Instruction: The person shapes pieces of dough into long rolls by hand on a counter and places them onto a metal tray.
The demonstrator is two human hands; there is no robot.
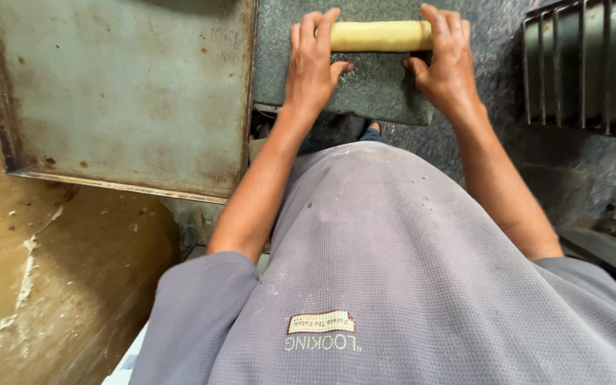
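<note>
One roll of pale yellow dough [381,36], cylinder-shaped, lay crosswise on the dark speckled stone counter [372,89], spanning the gap between my two hands. My left hand [313,60] rested palm-down on its left end, fingers [315,28] stretched flat over the top, thumb tucked beneath toward me; nothing was clenched. My right hand [445,60] covered the right end likewise, fingers [445,25] extended over the roll, thumb pointing inward. Left of my left fingers sat a large worn metal tray [119,93], rust-spotted. Right of my right fingers stood a metal rack [584,64] with upright bars. Below the fingers, my grey shirt [393,271] filled the view.
</note>
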